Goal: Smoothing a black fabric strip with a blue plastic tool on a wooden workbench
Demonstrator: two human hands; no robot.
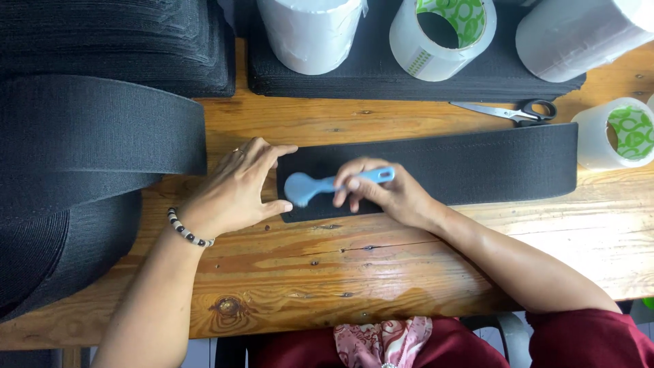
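A flat black fabric strip (463,167) lies lengthwise on the varnished wooden table (340,272), with black fabric rolls (82,150), tape rolls (443,31) and scissors (507,111) around it. The left hand (235,191), grip released, presses the strip's left end. The right hand (388,194) grips a light-blue plastic tool (327,185) lying on the strip.

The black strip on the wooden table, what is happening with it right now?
A person sits at the wooden table with a black fabric strip lying flat across it. The left hand presses down the strip's left end, while the right hand holds a light blue brush against the fabric. Scissors and tape rolls lie behind, and a large black roll sits to the left.
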